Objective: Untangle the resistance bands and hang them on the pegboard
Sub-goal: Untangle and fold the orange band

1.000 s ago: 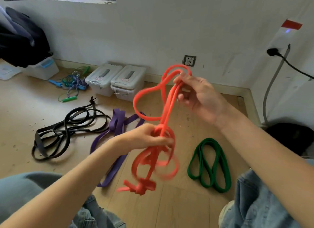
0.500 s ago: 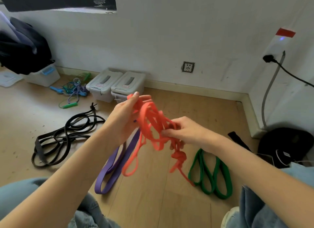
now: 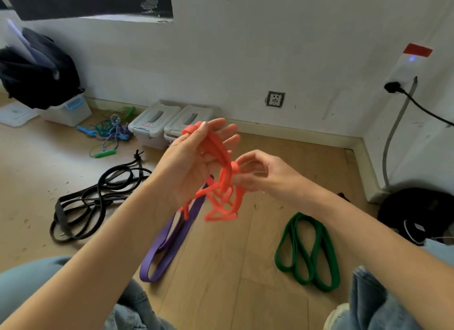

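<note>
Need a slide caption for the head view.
Both hands, left and right, work a tangled orange rubber resistance band above the floor.

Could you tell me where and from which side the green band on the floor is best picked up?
Take the green band at its far end, where the folded loops come together into one narrow bunch, coming straight down from above. It lies flat on the wooden floor with nothing on it, so one pinch there should lift all the strands; the near end fans out into separate loops.

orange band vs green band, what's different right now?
The orange band is knotted and held up off the floor by both hands; the green band lies free on the floor in neat flat loops, untouched. Both are flat loop bands, neither hung yet.
</note>
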Demonstrator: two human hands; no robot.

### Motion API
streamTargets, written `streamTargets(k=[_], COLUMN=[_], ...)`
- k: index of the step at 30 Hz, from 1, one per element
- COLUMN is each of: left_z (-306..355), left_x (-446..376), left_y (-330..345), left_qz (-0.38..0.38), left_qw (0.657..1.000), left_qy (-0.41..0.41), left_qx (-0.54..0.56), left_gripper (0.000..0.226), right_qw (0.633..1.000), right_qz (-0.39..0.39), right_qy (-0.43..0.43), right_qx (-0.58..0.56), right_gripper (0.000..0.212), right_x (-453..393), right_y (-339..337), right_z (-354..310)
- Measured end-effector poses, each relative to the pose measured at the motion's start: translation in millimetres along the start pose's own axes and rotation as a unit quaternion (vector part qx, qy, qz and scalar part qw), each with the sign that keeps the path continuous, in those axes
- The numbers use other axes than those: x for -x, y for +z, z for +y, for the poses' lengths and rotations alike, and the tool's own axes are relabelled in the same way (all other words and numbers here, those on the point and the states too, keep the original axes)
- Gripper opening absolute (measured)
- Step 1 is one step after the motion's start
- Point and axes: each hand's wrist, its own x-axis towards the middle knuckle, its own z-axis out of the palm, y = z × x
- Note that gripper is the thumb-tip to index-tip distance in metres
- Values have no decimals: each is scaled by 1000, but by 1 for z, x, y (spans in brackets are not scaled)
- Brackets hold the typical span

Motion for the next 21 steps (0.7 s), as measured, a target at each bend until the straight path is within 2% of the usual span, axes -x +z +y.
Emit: streamTargets(k=[1,3,5,6,7,8,9,10,11,12,14,16,18,20,21], left_z=[3,10,16,18,17,16,15,14,13,13,14,14,16,17,16], left_x=[-1,-3,-4,-4,-5,-5,-4,-3,-2,-1,1,-1,-3,-4,-3], left_y=[-1,-6,-11,-13,-14,-13,-10,-6,-3,1,9,11,9,2,0], left_qz=[-3,5,29,37,40,38,34,26,11,-6,-32,-34,0,27,11], left_qw=[1000,1000,999,999,998,997,995,992,987,981,972,972,982,995,998], left_qy=[8,25,29,22,11,-1,-13,-21,-27,-30,-33,-25,-14,-30,-64], left_qx=[0,-13,-2,15,38,66,94,125,158,190,229,229,190,92,15], left_gripper=[30,30,30,30,30,30,30,29,29,29,30,30,32,43,51], right_qw=[999,990,975,974,966,946,930,935,956,973,980,986,994,999,999], right_qz=[45,137,207,188,132,63,11,-28,-67,-114,-172,-144,-87,-31,-6], right_qy=[-6,18,82,117,150,161,150,122,91,68,54,42,37,35,25], right_qx=[16,-29,-23,48,165,274,335,331,272,191,84,71,57,-9,-36], right_gripper=[31,5,9,11,17,26,37,45,49,50,42,23,8,10,12], right_x=[-2,-7,-8,-7,-6,-3,-2,-1,0,1,0,-1,-2,-1,0], right_y=[-1,-8,-21,-28,-33,-33,-31,-27,-21,-15,-2,9,8,-2,-8], right_z=[4,6,6,8,11,13,13,11,8,4,4,10,11,7,4])
